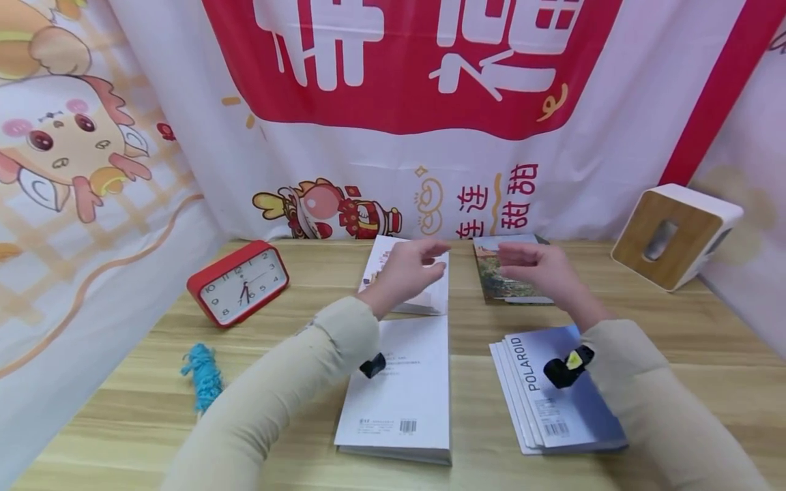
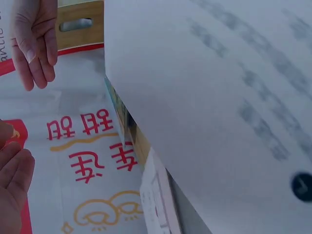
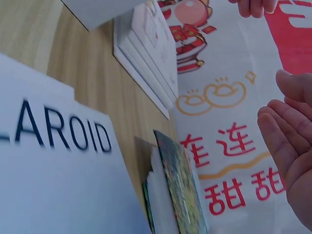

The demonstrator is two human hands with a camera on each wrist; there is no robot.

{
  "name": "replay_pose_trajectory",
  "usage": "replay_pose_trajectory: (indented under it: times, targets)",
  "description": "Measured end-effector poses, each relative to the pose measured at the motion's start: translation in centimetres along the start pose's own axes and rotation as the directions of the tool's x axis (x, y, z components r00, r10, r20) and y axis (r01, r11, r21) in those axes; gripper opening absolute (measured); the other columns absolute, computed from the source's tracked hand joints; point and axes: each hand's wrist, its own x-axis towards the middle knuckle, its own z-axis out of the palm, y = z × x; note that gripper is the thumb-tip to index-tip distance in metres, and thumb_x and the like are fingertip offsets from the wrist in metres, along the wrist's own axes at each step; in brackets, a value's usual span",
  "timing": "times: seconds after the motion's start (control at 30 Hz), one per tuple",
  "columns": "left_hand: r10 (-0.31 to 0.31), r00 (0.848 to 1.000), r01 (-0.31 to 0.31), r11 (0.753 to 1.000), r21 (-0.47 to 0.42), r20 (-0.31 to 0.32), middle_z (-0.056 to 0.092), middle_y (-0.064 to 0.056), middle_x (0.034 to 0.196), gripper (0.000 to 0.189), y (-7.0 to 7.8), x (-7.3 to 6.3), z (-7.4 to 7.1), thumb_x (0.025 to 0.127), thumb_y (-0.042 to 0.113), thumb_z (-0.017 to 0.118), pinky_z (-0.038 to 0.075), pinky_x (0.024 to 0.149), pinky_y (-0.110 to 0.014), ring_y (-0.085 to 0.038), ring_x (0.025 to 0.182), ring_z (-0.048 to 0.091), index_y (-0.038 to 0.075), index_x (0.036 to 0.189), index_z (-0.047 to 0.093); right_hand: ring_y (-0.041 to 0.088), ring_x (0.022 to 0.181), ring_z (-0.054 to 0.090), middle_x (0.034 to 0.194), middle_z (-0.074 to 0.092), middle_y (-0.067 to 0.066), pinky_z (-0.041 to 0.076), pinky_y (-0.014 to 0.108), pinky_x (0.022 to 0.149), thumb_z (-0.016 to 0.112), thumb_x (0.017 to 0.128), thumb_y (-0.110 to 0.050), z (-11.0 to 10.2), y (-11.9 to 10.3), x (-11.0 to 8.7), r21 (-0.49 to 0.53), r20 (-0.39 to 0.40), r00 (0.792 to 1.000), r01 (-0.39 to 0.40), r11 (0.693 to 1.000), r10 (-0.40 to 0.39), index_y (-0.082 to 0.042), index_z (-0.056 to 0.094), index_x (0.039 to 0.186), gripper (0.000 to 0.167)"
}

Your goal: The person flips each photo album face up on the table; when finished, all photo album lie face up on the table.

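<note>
My left hand hovers over the back left stack of white books, holding nothing. A large white book with a barcode lies in front of that stack, below my left wrist. Across from it, my right hand is raised beside the book with a landscape cover, its fingers extended and nothing in them. Under my right wrist sits a stack of blue-and-white POLAROID books. The palms face each other with a gap between them, as the left wrist view also shows.
A red alarm clock stands at the left, with a bundle of blue yarn nearer to me. At the back right is a white box with a wooden front. A printed curtain hangs behind the wooden table.
</note>
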Motion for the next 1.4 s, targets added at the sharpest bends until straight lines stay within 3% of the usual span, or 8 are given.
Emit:
replay_pose_trajectory:
  times: [0.17,0.4,0.63,0.7,0.87,1.07,1.27,1.4]
  targets:
    - [0.047,0.997,-0.047,0.999,0.000,0.067,0.059,-0.003,0.126,0.041,1.9,1.5,1.7,0.083,0.008,0.062,0.047,0.091,-0.023,-0.017,0.111,0.058,0.013,0.124,0.058,0.007,0.105,0.059,0.131,0.053,0.016,0.049,0.017,0.083,0.066,0.085,-0.030,-2.2,0.4,-1.1,-0.040,-0.053,0.998,-0.031,0.999,0.029,-0.006,0.048,0.134,0.057]
    - [0.015,0.986,-0.022,0.999,0.044,0.165,0.051,0.004,0.135,0.053,3.7,3.5,4.1,0.083,0.015,0.067,0.046,0.094,-0.028,-0.017,0.120,0.050,0.024,0.133,0.050,0.027,0.125,0.045,0.139,0.046,0.013,0.037,0.048,0.103,0.065,0.081,-0.045,-5.5,1.2,-2.6,-0.041,-0.083,0.989,-0.127,0.991,0.124,-0.012,0.043,0.139,0.070]
    - [0.011,0.976,-0.031,0.996,0.089,0.218,0.047,0.005,0.139,0.057,4.6,5.1,6.4,0.084,0.020,0.068,0.041,0.100,-0.029,-0.015,0.124,0.046,0.028,0.136,0.046,0.034,0.132,0.035,0.146,0.035,0.016,0.030,0.056,0.105,0.062,0.084,-0.046,-8.7,3.7,-3.7,-0.034,-0.025,0.976,-0.216,0.976,0.216,-0.013,0.035,0.143,0.073]
    - [0.004,0.970,-0.028,0.995,0.097,0.242,0.046,0.008,0.139,0.057,4.6,5.4,6.9,0.085,0.020,0.067,0.046,0.092,-0.027,-0.014,0.115,0.053,0.031,0.136,0.045,0.035,0.131,0.035,0.146,0.035,0.017,0.029,0.057,0.105,0.060,0.086,-0.044,-9.3,4.5,-3.8,-0.048,-0.001,0.974,-0.225,0.973,0.225,-0.013,0.034,0.143,0.071]
    - [0.020,0.944,-0.072,0.987,0.146,0.329,0.043,0.012,0.141,0.059,4.4,6.7,7.9,0.084,0.020,0.067,0.048,0.081,-0.021,-0.008,0.103,0.055,0.032,0.137,0.044,0.038,0.129,0.035,0.145,0.035,0.019,0.027,0.060,0.104,0.058,0.088,-0.043,-10.3,6.4,-3.9,-0.088,0.048,0.973,-0.219,0.972,0.224,-0.009,0.032,0.144,0.070]
    - [0.027,0.904,-0.120,0.974,0.192,0.427,0.043,0.010,0.141,0.057,4.8,8.2,10.0,0.085,0.018,0.066,0.035,0.104,-0.024,-0.009,0.129,0.039,0.030,0.137,0.045,0.041,0.130,0.034,0.146,0.032,0.022,0.030,0.060,0.103,0.059,0.088,-0.038,-11.1,8.1,-3.4,-0.137,0.129,0.966,-0.207,0.969,0.225,-0.007,0.031,0.144,0.070]
    - [-0.012,0.890,-0.089,0.976,0.200,0.455,0.045,0.011,0.140,0.056,4.6,8.9,11.7,0.083,0.022,0.068,0.033,0.107,-0.028,-0.011,0.130,0.039,0.031,0.134,0.048,0.044,0.130,0.033,0.146,0.030,0.024,0.033,0.059,0.102,0.058,0.091,-0.022,-10.6,9.7,-2.5,-0.149,0.222,0.949,-0.195,0.969,0.225,-0.007,0.029,0.145,0.063]
    - [-0.004,0.890,-0.105,0.971,0.213,0.455,0.047,0.008,0.138,0.055,4.0,9.1,12.6,0.083,0.020,0.069,0.034,0.106,-0.027,-0.011,0.128,0.042,0.025,0.134,0.049,0.041,0.130,0.033,0.145,0.035,0.020,0.030,0.059,0.103,0.062,0.088,-0.022,-10.0,10.9,-2.3,-0.172,0.225,0.944,-0.205,0.964,0.241,-0.010,0.032,0.144,0.064]
